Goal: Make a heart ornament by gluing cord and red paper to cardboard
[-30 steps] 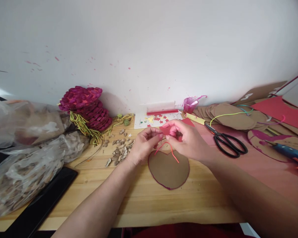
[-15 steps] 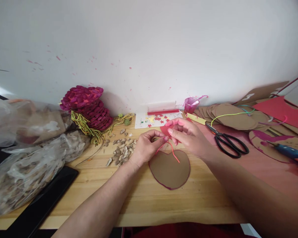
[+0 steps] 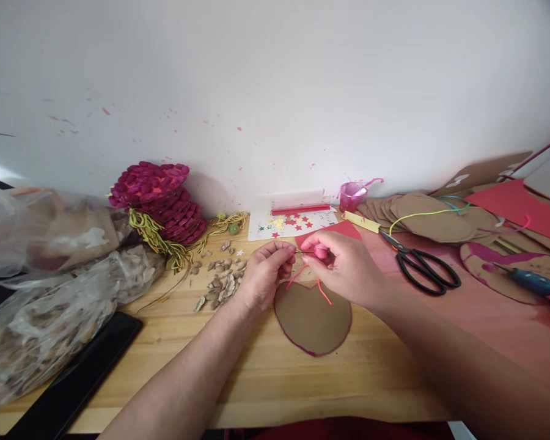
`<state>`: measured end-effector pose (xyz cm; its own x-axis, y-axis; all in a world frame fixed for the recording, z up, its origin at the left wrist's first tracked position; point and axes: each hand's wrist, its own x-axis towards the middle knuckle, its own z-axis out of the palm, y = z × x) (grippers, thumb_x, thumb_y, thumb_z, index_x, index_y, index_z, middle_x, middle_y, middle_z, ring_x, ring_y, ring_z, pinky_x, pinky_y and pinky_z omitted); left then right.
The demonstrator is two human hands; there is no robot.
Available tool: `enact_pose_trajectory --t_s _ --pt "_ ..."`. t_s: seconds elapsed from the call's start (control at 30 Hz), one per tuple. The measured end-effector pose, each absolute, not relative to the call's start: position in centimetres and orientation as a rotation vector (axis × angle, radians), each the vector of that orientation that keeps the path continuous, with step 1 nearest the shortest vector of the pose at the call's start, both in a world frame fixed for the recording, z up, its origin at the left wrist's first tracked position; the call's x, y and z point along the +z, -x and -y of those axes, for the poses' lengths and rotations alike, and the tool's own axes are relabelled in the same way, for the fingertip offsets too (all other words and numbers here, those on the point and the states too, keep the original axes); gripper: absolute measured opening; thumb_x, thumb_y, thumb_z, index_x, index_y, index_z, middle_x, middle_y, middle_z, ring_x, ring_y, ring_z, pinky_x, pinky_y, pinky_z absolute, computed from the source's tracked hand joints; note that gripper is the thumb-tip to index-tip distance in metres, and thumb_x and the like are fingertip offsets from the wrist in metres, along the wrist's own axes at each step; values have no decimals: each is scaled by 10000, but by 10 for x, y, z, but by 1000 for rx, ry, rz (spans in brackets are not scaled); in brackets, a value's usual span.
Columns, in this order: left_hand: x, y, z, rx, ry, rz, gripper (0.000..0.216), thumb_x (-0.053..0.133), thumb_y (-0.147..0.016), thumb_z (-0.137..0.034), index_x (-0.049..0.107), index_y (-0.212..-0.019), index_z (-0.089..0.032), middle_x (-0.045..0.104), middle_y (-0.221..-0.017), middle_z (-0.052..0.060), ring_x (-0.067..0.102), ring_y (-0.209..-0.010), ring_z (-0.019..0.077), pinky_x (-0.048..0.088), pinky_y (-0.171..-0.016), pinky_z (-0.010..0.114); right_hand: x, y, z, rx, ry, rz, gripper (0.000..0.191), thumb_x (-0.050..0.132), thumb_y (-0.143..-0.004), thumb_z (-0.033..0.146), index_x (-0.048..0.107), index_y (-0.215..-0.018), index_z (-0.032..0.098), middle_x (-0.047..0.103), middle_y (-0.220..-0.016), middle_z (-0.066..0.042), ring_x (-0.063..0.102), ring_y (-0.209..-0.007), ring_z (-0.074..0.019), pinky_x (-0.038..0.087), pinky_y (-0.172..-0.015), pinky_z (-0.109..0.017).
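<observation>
My left hand and my right hand meet over the wooden table, both pinched on a thin thread stretched between their fingertips. A red cord hangs from under my right hand onto a brown heart-shaped card with a dark red edge, which lies flat just below the hands. A red paper piece lies behind my right hand.
Black scissors lie right of my hands. A star sticker sheet and pink cup stand by the wall. Seed husks, a magenta stack and plastic bags lie left. Brown cards and a glue gun sit right.
My hands have drawn slightly apart, and a thin thread now shows taut between them. My right hand has lowered toward the table. The red paper now lies on the table behind it.
</observation>
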<state>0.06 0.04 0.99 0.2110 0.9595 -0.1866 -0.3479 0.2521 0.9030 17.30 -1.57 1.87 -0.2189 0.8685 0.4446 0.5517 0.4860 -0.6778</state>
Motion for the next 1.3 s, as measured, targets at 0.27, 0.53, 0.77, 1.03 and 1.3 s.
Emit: enact_pose_trajectory --t_s 0.27,0.53,0.77,1.03,1.3 --pt "10 0 -1 1044 -801 -910 291 824 -625 -305 645 -780 -136 655 -621 21 519 -490 72 381 -471 178 18 -175 14 289 1173 1964 77 645 -847 148 612 -864 215 587 -760 -7 547 -656 -142 434 -592 -265" --pt "12 1 -1 1028 -820 -900 296 826 -627 -300 632 -780 -136 672 -641 41 548 -502 80 411 -476 176 23 -178 13 297 1144 2024 60 637 -886 187 674 -857 224 666 -840 -42 606 -721 -175 458 -658 -305" --pt "12 1 -1 1008 -982 -1008 303 794 -696 -349 620 -849 -154 663 -719 15 595 -502 102 432 -467 203 33 -182 15 278 1120 2080 138 596 -860 96 624 -794 213 638 -791 -30 581 -731 -176 415 -647 -295" --pt "16 5 2 858 -1183 -701 467 624 -871 -561 652 -1149 -186 721 -1022 103 670 -656 147 500 -611 264 40 -184 19 184 1068 2227 166 550 -869 65 580 -789 207 585 -811 -26 551 -740 -166 398 -663 -281" --pt "8 7 -1 640 -1069 -740 491 600 -875 -599 703 -947 -124 694 -773 72 656 -615 125 470 -514 202 48 -188 17 46 1113 2218 174 535 -883 67 573 -768 192 551 -775 -19 527 -735 -164 373 -646 -280"
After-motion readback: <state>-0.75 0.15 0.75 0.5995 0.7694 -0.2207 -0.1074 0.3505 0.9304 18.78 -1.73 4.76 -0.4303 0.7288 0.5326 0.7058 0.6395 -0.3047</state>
